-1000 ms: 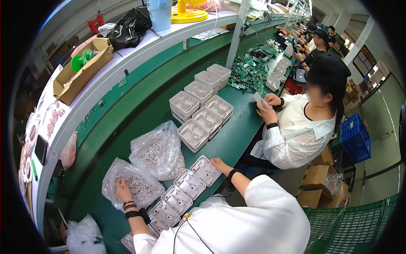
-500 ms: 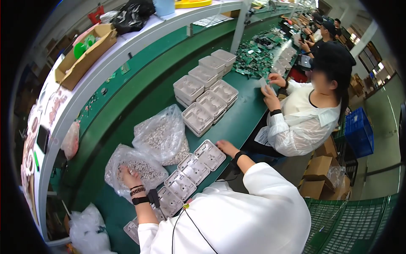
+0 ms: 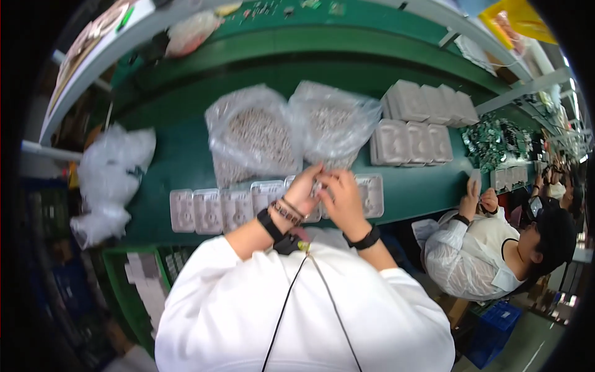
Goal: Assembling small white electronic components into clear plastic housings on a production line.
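Note:
My left hand (image 3: 302, 193) is cupped, palm up, around a few small pale parts (image 3: 317, 188). Closed fingers of my right hand (image 3: 344, 201) pick at them from the other side; what they pinch is too small to make out. Both hands hover over a row of white plastic housings (image 3: 235, 208), hiding the middle ones. The housings lie open side up, with moulded posts inside. Just beyond the hands stand two clear plastic bags, a left bag (image 3: 255, 133) and a right bag (image 3: 331, 124), both open and full of small pale parts.
Stacked white housings (image 3: 410, 142) stand right of the bags, with a heap of green circuit boards (image 3: 499, 136) further right. A co-worker (image 3: 477, 254) sits at the right. Crumpled plastic bags (image 3: 118, 173) hang at the table's left end. A green crate (image 3: 121, 291) is below.
My view has swung left. My left hand has come out of the bag of small parts, and my right hand has left the row's far end; they now meet over the housings.

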The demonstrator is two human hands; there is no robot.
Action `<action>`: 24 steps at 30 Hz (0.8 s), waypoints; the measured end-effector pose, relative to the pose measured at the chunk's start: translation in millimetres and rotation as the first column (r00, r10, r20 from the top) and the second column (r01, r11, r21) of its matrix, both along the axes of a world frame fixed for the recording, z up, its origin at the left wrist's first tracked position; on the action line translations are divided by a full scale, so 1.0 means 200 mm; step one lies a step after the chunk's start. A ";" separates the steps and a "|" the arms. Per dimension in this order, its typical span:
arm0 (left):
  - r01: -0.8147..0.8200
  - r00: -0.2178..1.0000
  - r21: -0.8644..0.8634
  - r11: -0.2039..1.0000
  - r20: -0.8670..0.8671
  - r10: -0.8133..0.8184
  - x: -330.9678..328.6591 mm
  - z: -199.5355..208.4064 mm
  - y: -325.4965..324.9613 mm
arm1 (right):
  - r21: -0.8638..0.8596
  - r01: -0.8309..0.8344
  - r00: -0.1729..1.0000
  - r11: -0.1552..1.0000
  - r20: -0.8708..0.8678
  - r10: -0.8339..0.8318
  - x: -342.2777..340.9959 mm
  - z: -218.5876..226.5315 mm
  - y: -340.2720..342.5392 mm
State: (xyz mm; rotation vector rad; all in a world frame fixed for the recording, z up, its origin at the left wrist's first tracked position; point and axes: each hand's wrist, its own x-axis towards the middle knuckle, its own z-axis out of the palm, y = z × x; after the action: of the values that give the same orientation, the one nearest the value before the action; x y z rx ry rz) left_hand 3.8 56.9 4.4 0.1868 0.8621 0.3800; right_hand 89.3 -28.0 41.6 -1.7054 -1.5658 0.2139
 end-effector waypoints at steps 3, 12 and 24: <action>0.028 0.979 0.036 0.999 0.199 -0.034 -0.03 0.01 -0.01 | 0.041 -0.011 1.000 0.999 -0.004 0.011 -0.03 0.00 0.01; 0.265 0.938 0.129 0.956 0.195 -0.286 -0.10 0.10 -0.01 | -0.051 0.088 0.549 0.995 -0.831 -0.091 -0.06 -0.04 -0.05; 0.578 0.779 0.494 0.650 -0.097 -0.620 -0.18 0.16 -0.06 | 0.027 0.158 0.778 0.987 -0.619 -0.108 -0.02 -0.05 -0.17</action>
State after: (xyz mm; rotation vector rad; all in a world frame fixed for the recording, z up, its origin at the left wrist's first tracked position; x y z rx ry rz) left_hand -32.3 45.6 35.6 0.9226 0.5539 -0.0348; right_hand 85.7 -62.5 32.1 -1.4674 -0.9445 0.5702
